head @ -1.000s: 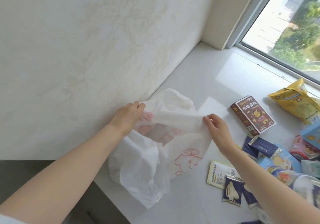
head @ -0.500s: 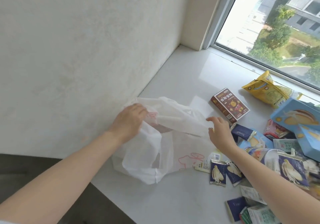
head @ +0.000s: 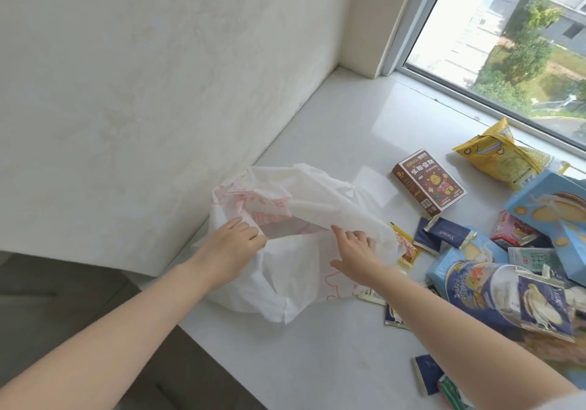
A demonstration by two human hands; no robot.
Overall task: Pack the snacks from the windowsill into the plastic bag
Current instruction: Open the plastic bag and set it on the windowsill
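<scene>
A white windowsill meets a pale wall at 10 o'clock and a window at 1 o'clock. The white plastic bag lies at centre; the left hand grips its near rim, the right hand pinches the opposite edge. A brown box, yellow packet and blue snack packs crowd 3 o'clock, just beside the bag.

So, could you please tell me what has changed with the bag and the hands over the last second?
Both hands, the left hand and right hand, have lowered the plastic bag onto the windowsill and spread its mouth wider. Both still grip the rim. The brown box and other snacks stay unpacked.
</scene>
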